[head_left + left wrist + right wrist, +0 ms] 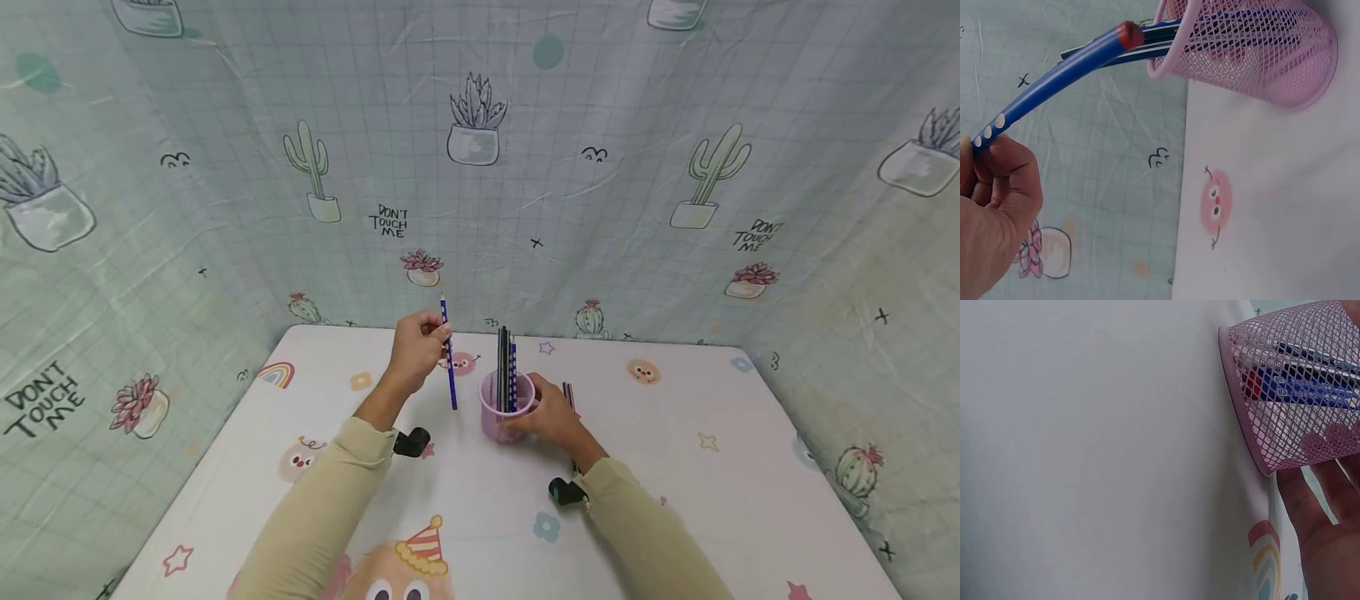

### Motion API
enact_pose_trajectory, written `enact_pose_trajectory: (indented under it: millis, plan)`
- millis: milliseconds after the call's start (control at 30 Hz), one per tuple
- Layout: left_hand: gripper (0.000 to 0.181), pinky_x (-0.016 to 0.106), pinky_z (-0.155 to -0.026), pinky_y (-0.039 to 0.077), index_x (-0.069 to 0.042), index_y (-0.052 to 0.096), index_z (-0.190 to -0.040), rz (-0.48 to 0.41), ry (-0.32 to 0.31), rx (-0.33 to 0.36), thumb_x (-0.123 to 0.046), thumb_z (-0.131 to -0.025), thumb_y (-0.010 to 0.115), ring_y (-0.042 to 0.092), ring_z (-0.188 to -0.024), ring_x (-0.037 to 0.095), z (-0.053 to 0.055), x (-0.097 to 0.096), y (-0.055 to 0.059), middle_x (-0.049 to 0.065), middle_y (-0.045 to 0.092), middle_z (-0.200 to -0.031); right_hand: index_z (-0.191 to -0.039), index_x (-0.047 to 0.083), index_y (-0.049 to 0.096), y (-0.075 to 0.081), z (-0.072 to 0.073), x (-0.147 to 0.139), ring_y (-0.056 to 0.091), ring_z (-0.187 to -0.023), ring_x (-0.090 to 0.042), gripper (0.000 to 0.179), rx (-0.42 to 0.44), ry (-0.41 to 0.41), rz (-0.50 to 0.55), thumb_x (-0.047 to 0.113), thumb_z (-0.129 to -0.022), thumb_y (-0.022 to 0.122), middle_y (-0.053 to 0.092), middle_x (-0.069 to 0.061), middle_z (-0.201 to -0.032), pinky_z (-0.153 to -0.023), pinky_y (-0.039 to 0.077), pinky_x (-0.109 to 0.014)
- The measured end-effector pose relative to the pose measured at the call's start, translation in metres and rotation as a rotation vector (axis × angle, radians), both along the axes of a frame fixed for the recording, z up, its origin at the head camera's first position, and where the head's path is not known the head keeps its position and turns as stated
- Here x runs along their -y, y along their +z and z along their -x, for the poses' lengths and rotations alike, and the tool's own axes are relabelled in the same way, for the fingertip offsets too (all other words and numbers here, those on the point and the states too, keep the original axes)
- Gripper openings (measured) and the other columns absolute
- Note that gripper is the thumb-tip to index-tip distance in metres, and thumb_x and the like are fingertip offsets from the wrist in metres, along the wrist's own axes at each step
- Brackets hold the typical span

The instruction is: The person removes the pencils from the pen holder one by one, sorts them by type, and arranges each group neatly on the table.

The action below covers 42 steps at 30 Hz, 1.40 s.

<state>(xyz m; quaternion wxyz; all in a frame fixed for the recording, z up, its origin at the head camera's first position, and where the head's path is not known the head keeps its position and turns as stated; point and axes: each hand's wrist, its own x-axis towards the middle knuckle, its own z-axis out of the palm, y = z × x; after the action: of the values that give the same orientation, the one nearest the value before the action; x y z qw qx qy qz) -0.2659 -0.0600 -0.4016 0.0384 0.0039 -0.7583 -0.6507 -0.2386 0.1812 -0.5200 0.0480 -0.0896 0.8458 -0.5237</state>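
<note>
My left hand [414, 354] pinches a blue pencil [452, 385] between thumb and fingers, above the table and left of the cup. The pencil stands almost upright, its sharpened tip up. In the left wrist view its red end and white dots show close to the camera. A pink mesh pencil cup [491, 423] sits on the table with several dark and blue pencils [503, 358] standing in it. My right hand [555, 414] grips this cup from the right side. In the right wrist view, fingers [1300, 500] curve round the mesh wall.
Dark pencils [567, 390] lie on the table behind my right hand and wrist. A white tablecloth [637, 533] with cartoon prints covers the table. A curtain [540, 192] printed with cacti hangs behind it and at both sides.
</note>
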Motion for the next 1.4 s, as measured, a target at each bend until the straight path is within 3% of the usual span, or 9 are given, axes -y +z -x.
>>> enact_pose_trajectory:
  millis: [333,600,900,1133,1400]
  plan:
    - [0.010,0.020,-0.062,0.054,0.005,0.061,-0.103,0.016,-0.010,0.037,-0.005,-0.104,0.060,0.056,-0.078,0.013,0.001,0.013,-0.009,0.008,0.061,-0.092,-0.137,0.010,0.059,-0.002,0.001,-0.001,0.064,-0.125,-0.030,0.087,0.011,-0.003,-0.006,0.023,-0.062,0.102,0.069,-0.010,-0.133,-0.111,0.052,-0.051]
    - [0.018,0.020,-0.064,0.054,0.009,0.061,-0.113,0.048,-0.021,0.074,-0.007,-0.106,0.057,0.057,-0.082,0.013,-0.002,0.027,-0.013,0.012,0.062,-0.100,-0.136,0.011,0.059,-0.001,0.001,-0.001,0.064,-0.126,-0.030,0.083,0.024,0.027,0.040,0.019,-0.064,0.101,0.068,-0.009,-0.134,-0.110,0.053,-0.051]
    - [0.022,0.019,-0.068,0.056,0.007,0.060,-0.121,0.116,-0.014,0.134,-0.009,-0.107,0.056,0.059,-0.086,0.016,-0.002,0.048,-0.015,0.017,0.062,-0.109,-0.137,0.012,0.059,0.000,0.001,-0.001,0.063,-0.128,-0.029,0.083,0.031,0.015,0.013,0.021,-0.066,0.101,0.067,-0.008,-0.136,-0.111,0.052,-0.051]
    - [0.021,0.021,-0.069,0.057,0.008,0.061,-0.118,0.184,-0.031,0.145,-0.009,-0.107,0.056,0.058,-0.082,0.016,-0.004,0.060,-0.020,0.015,0.062,-0.103,-0.136,0.010,0.059,-0.001,0.002,-0.002,0.063,-0.128,-0.030,0.082,0.026,0.021,0.024,0.020,-0.066,0.100,0.067,-0.010,-0.136,-0.112,0.052,-0.051]
    - [0.018,0.023,-0.069,0.055,0.006,0.059,-0.114,0.203,-0.029,0.178,-0.011,-0.107,0.056,0.055,-0.080,0.016,-0.005,0.071,-0.030,0.014,0.060,-0.101,-0.136,0.009,0.059,-0.002,0.003,-0.002,0.063,-0.128,-0.031,0.079,0.013,0.043,0.040,0.019,-0.069,0.099,0.067,-0.011,-0.136,-0.112,0.052,-0.050]
